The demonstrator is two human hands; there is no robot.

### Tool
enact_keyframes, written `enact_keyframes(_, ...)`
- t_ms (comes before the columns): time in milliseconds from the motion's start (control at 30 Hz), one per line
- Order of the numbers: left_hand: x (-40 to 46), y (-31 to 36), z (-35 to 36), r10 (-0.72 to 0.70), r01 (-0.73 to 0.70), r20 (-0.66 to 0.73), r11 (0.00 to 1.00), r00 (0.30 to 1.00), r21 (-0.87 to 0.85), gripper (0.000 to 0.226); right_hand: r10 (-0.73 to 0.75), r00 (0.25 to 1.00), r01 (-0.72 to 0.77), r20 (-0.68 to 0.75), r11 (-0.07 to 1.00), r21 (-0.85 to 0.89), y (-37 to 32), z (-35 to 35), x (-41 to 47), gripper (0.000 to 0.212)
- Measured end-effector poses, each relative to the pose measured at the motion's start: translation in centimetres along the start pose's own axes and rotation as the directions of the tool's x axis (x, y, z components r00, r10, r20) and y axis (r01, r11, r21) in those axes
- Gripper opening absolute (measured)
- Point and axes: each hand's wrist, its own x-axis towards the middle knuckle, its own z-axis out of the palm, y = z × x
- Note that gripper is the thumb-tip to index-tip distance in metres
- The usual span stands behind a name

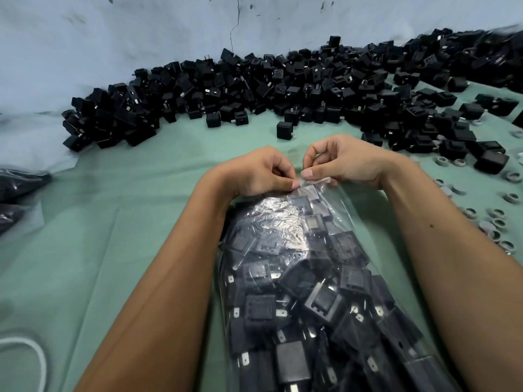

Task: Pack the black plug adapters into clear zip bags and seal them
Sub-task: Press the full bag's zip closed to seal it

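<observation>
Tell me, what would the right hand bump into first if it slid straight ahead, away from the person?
Probably the lone black adapter on the green cloth just beyond the right hand, then the big adapter pile. Depth is hard to judge.

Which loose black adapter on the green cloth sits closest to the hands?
The lone adapter standing by itself just beyond the right hand, apart from the big heap along the wall; every other loose one lies farther off.

No legible text (adapters unmarked)
</observation>
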Motion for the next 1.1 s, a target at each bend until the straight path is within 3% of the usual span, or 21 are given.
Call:
enact_keyframes(133,0.03,-0.04,-0.10,0.000,-0.002,0.018,0.997,1.000,0.077,0.018,0.061,0.993,-0.061,0.102,0.998,-0.001,-0.08,-0.81,-0.41,0.025)
enact_keyframes(333,0.40,0.11,0.26,0.006,-0.007,-0.006,0.996,1.000,-0.087,0.013,-0.081,0.995,0.077,0.051,0.994,0.078,0.26,-0.32,-0.20,0.024)
enact_keyframes(500,0.55,0.34,0.26,0.042,-0.042,-0.028,0.999,0.999,0.008,0.017,-0.070,0.997,0.071,-0.007,0.995,0.073,0.16,-0.12,-0.13,0.024)
enact_keyframes(600,0.50,0.52,0.36,0.051,-0.049,-0.021,0.996,0.998,0.079,0.019,-0.018,0.999,0.016,0.033,0.999,0.050,-0.09,-0.15,-0.47,0.019)
enact_keyframes(867,0.84,0.50,0.56,0.009,-0.011,-0.045,0.999,0.999,-0.049,0.012,-0.033,0.999,0.036,-0.039,0.998,0.054,-0.33,0.13,-0.42,0.026)
enact_keyframes(1100,0.77,0.70,0.82,0.047,-0.046,-0.024,0.998,0.999,0.045,0.014,-0.043,0.999,0.043,-0.005,0.999,0.022,-0.25,-0.10,-0.66,0.024)
